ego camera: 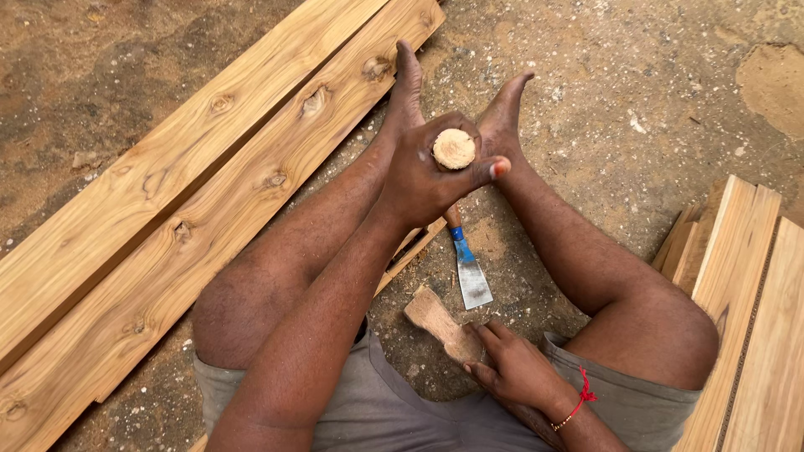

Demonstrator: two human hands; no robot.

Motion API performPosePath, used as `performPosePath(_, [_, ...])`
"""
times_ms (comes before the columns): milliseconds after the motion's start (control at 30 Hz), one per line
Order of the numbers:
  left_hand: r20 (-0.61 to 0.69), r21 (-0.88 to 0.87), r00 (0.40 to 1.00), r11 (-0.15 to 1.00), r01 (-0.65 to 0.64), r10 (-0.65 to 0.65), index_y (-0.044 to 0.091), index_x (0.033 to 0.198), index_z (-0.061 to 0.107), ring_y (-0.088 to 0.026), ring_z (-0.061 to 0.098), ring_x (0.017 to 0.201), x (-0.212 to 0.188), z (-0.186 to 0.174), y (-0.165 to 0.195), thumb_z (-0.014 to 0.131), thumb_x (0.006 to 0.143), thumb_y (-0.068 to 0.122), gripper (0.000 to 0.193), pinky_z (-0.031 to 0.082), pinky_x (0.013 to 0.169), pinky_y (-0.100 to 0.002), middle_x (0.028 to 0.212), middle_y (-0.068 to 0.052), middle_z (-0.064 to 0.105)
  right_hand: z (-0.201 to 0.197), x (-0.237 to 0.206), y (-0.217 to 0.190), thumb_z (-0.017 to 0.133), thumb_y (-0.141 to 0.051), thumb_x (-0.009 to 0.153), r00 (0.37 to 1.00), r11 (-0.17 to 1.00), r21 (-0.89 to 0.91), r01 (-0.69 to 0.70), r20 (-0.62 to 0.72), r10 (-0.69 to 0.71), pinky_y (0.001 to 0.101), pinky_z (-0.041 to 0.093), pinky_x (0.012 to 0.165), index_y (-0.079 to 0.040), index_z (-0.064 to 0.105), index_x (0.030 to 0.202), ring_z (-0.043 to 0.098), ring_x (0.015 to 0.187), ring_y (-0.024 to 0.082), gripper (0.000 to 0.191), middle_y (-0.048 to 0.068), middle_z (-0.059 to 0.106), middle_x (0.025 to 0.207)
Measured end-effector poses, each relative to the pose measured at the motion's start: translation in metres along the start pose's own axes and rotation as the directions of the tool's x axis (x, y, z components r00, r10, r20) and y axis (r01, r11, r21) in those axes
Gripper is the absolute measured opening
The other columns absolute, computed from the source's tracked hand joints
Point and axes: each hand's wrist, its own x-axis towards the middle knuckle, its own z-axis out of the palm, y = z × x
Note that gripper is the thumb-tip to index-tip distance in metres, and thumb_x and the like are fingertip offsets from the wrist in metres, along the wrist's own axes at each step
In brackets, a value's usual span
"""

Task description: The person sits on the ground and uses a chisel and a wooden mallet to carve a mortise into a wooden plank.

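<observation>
Sitting on sandy ground point(636, 100) between wooden planks point(193, 209), hands point(431, 172) gripping chisel point(465, 264).

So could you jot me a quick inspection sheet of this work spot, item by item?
Surface: bare sandy ground, gritty with small chips.
Job's things: chisel with round wooden handle, blue band and flat blade, pointing down; wooden mallet lying on the ground.
Clutter: thin wood strip under the forearm.
Hands: left hand wrapped round the chisel handle; right hand gripping the mallet, red thread on the wrist.
Cables: nothing seen.
Surroundings: long planks on the left, stacked boards on the right, bare feet ahead.
</observation>
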Motion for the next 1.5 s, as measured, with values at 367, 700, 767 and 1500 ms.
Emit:
performPosePath(367, [-0.034,0.149,0.975,0.964,0.22,-0.218,0.007,0.093,0.066,-0.008,0.072,0.07,-0.006,0.009,0.002,0.082,0.088,0.043,0.039,0.062,0.062,-0.026,0.074,0.0,0.07,0.04,-0.011,0.044,0.072,-0.041,0.089,0.999,0.999,-0.013,0.039,-0.033,-0.039,0.0476,0.054,0.091,-0.006,0.051,0.142,0.063,0.11,0.039,0.067,0.018,0.058,0.123])
performPosePath(700, [-0.079,0.11,0.963,0.958,0.265,-0.258,0.008,0.087,0.066,-0.009,0.071,0.064,0.002,0.0,-0.019,0.081,0.09,0.039,0.035,0.061,0.058,-0.026,0.068,0.0,0.068,0.046,-0.01,0.054,0.073,-0.04,0.09,0.998,0.998,-0.003,0.065,-0.018,-0.065,0.0481,0.053,0.094,-0.006,0.046,0.144,0.062,0.112,0.04,0.069,0.019,0.057,0.123])
performPosePath(767, [-0.092,0.078,0.961,0.96,0.268,-0.261,0.007,0.088,0.065,-0.009,0.071,0.064,0.001,-0.001,-0.021,0.081,0.089,0.039,0.035,0.061,0.057,-0.027,0.068,-0.001,0.068,0.049,-0.009,0.057,0.072,-0.039,0.087,0.998,0.998,-0.01,0.059,-0.024,-0.06,0.0483,0.053,0.093,-0.008,0.047,0.145,0.063,0.11,0.041,0.07,0.019,0.058,0.122])
performPosePath(1500, [-0.087,0.106,0.988,0.985,0.136,-0.127,0.007,0.095,0.068,-0.009,0.072,0.074,-0.012,0.011,-0.015,0.083,0.089,0.03,0.028,0.061,0.065,-0.028,0.08,-0.002,0.073,-0.209,-0.052,-0.045,0.078,-0.019,0.093,0.659,0.812,0.284,0.51,-0.736,-0.156,0.0454,0.063,0.069,0.0,0.05,0.128,0.072,0.08,0.033,0.048,0.024,0.067,0.099])
